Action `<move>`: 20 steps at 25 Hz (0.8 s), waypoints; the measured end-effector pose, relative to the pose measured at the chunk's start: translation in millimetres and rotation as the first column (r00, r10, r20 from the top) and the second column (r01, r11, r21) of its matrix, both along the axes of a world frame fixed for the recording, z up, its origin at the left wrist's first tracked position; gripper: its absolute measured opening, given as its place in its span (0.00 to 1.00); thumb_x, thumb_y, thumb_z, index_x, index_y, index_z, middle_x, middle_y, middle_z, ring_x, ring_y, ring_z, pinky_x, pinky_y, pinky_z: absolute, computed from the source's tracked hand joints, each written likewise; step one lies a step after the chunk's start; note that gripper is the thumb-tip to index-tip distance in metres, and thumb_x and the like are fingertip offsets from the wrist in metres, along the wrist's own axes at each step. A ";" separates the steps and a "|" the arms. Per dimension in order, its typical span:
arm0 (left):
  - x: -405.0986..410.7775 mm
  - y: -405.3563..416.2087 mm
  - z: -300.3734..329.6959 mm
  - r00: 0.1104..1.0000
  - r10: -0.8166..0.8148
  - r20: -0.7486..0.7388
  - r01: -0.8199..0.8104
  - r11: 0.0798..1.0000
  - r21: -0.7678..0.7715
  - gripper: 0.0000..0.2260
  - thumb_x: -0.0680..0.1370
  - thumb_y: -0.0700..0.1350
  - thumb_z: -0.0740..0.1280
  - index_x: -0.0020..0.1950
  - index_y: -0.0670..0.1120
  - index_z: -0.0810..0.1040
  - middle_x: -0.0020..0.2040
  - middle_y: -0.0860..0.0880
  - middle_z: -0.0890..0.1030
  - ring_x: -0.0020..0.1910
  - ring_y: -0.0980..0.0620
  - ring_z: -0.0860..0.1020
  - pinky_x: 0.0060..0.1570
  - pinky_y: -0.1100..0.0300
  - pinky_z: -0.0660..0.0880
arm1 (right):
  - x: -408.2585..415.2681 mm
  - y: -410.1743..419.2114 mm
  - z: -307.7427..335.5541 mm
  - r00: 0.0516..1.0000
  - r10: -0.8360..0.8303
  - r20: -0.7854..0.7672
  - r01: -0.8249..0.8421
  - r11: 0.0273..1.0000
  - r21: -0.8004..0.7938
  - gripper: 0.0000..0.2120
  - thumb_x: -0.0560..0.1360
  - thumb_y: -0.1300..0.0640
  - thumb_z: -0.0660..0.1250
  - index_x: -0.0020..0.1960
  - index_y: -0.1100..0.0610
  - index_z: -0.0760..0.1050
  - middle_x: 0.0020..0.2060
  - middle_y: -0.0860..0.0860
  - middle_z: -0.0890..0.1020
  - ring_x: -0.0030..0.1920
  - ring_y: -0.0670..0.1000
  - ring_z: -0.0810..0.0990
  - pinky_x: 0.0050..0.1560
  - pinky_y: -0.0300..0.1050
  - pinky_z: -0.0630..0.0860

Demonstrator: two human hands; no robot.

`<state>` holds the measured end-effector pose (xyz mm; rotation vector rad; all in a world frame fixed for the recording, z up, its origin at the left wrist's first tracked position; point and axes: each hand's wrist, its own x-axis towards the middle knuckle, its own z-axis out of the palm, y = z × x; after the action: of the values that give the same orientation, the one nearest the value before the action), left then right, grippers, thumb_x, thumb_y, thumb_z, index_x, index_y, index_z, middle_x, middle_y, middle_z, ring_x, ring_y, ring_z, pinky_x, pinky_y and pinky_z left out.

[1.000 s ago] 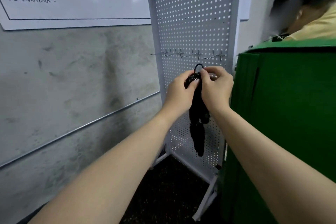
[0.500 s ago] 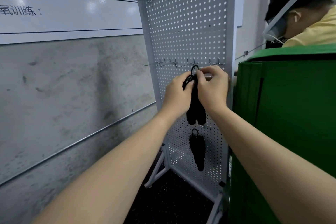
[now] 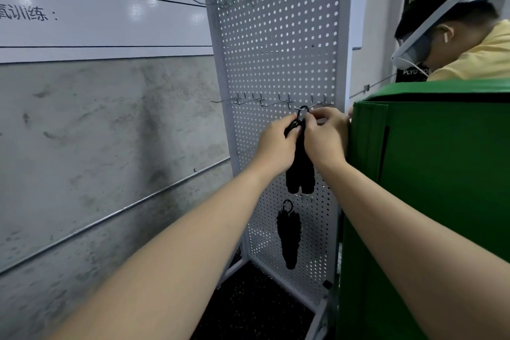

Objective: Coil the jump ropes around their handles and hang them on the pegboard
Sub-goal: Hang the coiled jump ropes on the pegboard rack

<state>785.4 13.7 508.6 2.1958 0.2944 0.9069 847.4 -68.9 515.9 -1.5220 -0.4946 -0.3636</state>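
A person's two bare arms reach forward to a white pegboard [image 3: 276,63] standing against a grey wall. Both hands meet at a row of metal hooks [image 3: 276,102] across the board's middle. The left hand [image 3: 276,146] pinches the top of a black coiled rope [image 3: 299,171], fingers curled round it. The right hand [image 3: 324,136] pinches the rope's small black loop [image 3: 303,109], holding it at the tip of one hook towards the row's right end. The bundle hangs straight down below the hands, in front of the board. A second rope [image 3: 288,234] already hangs lower on the board.

To do this well, the loop likely needs sliding fully back along the hook before either hand lets go, with the left hand carrying the weight so the coils do not slip loose.

Compared with half a second earlier, the hands and bundle sit in much the same place, the loop at the same hook; mainly the view has shifted, showing more of the board's top.
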 end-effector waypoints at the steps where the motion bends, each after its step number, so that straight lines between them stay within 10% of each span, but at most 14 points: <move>1: 3.3 -4.1 0.5 1.000 -0.013 0.001 0.013 1.000 -0.013 0.17 0.86 0.43 0.62 0.74 0.45 0.75 0.69 0.47 0.79 0.65 0.50 0.77 0.65 0.56 0.73 | 1.1 -1.0 0.6 1.000 -0.001 -0.028 0.001 1.000 0.010 0.04 0.80 0.58 0.68 0.49 0.57 0.80 0.46 0.53 0.83 0.45 0.49 0.83 0.47 0.41 0.80; 7: 3.2 -17.8 -0.5 1.000 -0.013 -0.004 0.013 0.995 -0.102 0.17 0.85 0.41 0.62 0.74 0.45 0.75 0.68 0.46 0.80 0.64 0.48 0.77 0.59 0.61 0.69 | -7.3 -10.7 6.4 0.995 0.021 -0.097 -0.022 1.000 -0.017 0.03 0.82 0.60 0.65 0.53 0.57 0.77 0.44 0.47 0.79 0.48 0.48 0.80 0.44 0.30 0.72; 11: -31.0 -10.0 -4.5 0.998 -0.015 -0.065 0.012 0.999 -0.049 0.24 0.83 0.45 0.67 0.80 0.49 0.67 0.74 0.46 0.74 0.71 0.47 0.74 0.68 0.55 0.71 | -31.6 -21.5 -4.7 0.998 0.050 -0.025 -0.053 0.987 -0.150 0.16 0.83 0.62 0.62 0.70 0.61 0.73 0.60 0.52 0.79 0.60 0.46 0.77 0.45 0.18 0.66; 16: -146.9 15.3 -31.3 0.957 0.060 -0.285 -0.039 0.996 0.078 0.25 0.82 0.48 0.69 0.79 0.53 0.68 0.70 0.49 0.76 0.63 0.54 0.76 0.66 0.60 0.73 | -96.6 -30.1 -50.3 0.978 0.151 0.143 -0.117 0.968 -0.221 0.19 0.82 0.59 0.64 0.73 0.58 0.71 0.70 0.51 0.75 0.70 0.49 0.73 0.73 0.43 0.67; 20: -275.7 27.7 -80.5 0.891 0.172 -0.420 -0.138 0.984 0.110 0.24 0.80 0.48 0.72 0.76 0.52 0.72 0.66 0.48 0.78 0.59 0.52 0.80 0.64 0.61 0.75 | -180.9 -22.3 -116.6 0.919 0.382 0.091 -0.351 0.903 -0.247 0.13 0.80 0.57 0.66 0.64 0.58 0.78 0.59 0.51 0.81 0.60 0.46 0.79 0.64 0.36 0.74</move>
<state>509.7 41.4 428.1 2.4599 0.6628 0.5093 666.5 -91.2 399.4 -1.5866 -0.9445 -0.1176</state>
